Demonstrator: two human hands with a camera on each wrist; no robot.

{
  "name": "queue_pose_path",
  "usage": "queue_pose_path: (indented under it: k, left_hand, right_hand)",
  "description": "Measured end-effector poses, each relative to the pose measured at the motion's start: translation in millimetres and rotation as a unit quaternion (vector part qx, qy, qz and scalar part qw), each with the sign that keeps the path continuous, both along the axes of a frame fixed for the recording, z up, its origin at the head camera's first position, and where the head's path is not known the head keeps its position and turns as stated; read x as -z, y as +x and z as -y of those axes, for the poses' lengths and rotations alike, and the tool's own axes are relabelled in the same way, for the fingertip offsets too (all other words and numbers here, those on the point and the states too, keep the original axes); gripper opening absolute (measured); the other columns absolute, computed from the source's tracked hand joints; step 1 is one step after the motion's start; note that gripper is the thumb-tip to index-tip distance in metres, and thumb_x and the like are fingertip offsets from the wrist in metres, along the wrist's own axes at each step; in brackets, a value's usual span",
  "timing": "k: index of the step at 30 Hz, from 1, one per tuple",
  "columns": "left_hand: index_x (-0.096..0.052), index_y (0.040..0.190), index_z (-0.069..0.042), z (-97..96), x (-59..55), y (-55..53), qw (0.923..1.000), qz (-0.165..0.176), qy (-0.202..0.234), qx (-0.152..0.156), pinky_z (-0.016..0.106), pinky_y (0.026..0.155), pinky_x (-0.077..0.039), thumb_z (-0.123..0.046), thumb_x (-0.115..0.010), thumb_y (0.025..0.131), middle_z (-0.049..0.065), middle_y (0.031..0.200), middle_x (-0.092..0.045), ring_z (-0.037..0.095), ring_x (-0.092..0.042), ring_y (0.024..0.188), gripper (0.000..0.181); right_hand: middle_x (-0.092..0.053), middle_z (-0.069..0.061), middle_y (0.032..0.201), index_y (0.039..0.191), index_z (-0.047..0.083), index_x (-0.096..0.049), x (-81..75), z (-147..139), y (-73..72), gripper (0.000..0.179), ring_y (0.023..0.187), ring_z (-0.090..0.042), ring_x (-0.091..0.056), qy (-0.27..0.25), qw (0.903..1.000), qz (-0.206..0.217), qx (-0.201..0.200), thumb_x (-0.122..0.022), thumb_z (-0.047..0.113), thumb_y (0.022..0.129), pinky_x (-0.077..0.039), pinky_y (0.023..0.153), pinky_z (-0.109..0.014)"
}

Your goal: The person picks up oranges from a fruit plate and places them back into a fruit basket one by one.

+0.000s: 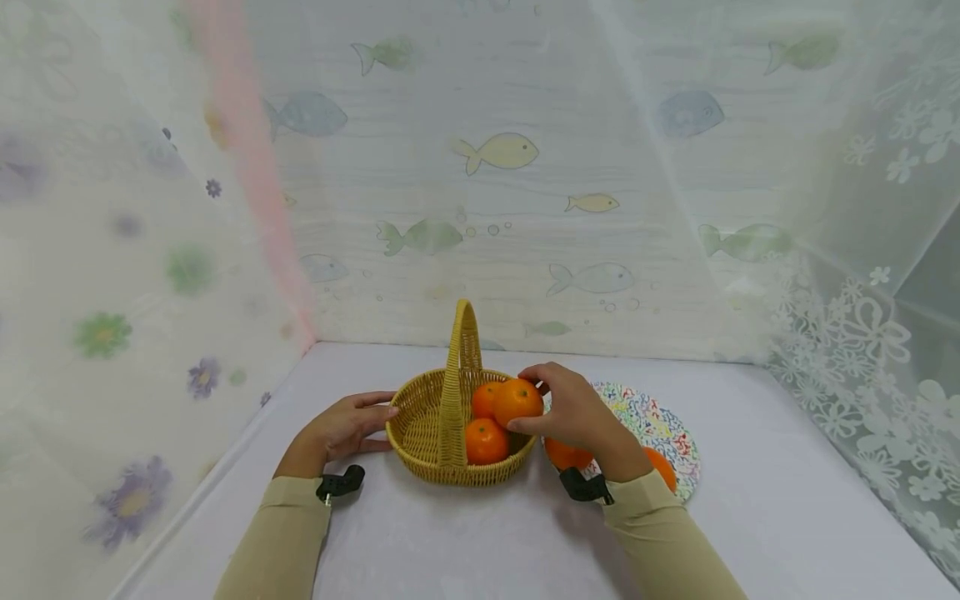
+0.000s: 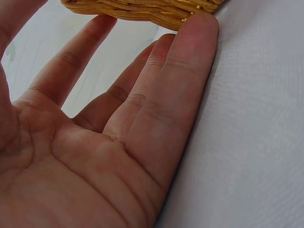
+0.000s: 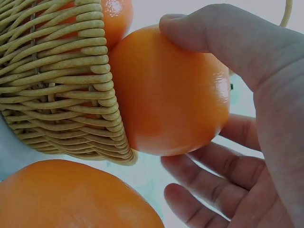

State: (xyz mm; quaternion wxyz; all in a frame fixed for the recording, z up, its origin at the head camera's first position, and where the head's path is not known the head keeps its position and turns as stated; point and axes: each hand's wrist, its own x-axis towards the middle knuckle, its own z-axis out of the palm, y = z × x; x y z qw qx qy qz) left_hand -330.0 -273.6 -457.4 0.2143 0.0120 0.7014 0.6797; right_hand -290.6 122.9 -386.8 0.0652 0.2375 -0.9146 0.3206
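Note:
In the head view a yellow wicker basket (image 1: 420, 462) with a tall arched handle stands on the white table. Two oranges, one at the front (image 1: 487, 442) and one behind it (image 1: 484, 400), lie in its right half. My right hand (image 1: 573, 408) holds another orange (image 1: 517, 401) between thumb and fingers at the basket's right rim. The right wrist view shows that orange (image 3: 166, 95) against the wicker rim (image 3: 107, 80). My left hand (image 1: 348, 425) touches the basket's left side; its fairly straight fingertips meet the wicker edge (image 2: 142, 12) in the left wrist view.
A round plate with a colourful pattern (image 1: 678, 433) lies right of the basket, partly behind my right arm. Two more oranges, one nearer the basket (image 1: 566, 455) and one farther right (image 1: 662, 469), are on it. Printed fabric curtains (image 1: 495, 208) enclose the table's back and sides.

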Motion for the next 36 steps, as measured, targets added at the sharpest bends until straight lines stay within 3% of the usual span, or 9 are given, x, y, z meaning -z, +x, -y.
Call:
queue_pose_path:
  k: [16,26,36]
  left_hand:
    - [-0.044,0.156,-0.01,-0.1,3.5,-3.6,0.9998,0.011,-0.007,-0.016,0.05,0.098,-0.059,-0.029,-0.076,0.096,0.012,0.153,-0.052,0.022,-0.063,0.126,0.071]
    - [-0.042,0.157,-0.011,0.9,0.8,-2.3,0.9998,0.011,-0.009,-0.013,0.05,0.098,-0.059,-0.032,-0.079,0.094,0.012,0.152,-0.055,0.021,-0.065,0.125,0.076]
    - [-0.045,0.156,-0.011,-0.4,0.3,-2.8,0.9998,0.013,-0.013,-0.012,0.049,0.097,-0.059,-0.032,-0.077,0.095,0.011,0.152,-0.055,0.022,-0.065,0.124,0.072]
  right_hand:
    - [-0.069,0.004,0.116,0.13,0.013,-0.069,4.5,7.3,-1.9,0.07,0.104,-0.016,-0.06,0.024,0.9993,0.027,-0.01,-0.091,0.05,0.075,-0.056,0.089,-0.035]
    - [-0.071,0.009,0.112,0.126,0.02,-0.073,12.9,11.9,-2.6,0.066,0.102,-0.015,-0.055,0.064,0.9979,0.008,0.003,-0.09,0.057,0.073,-0.052,0.084,-0.034]
    - [-0.074,0.01,0.112,0.127,0.024,-0.074,17.6,13.8,-2.3,0.069,0.104,-0.021,-0.054,0.101,0.9946,-0.012,0.022,-0.088,0.061,0.072,-0.045,0.092,-0.044]
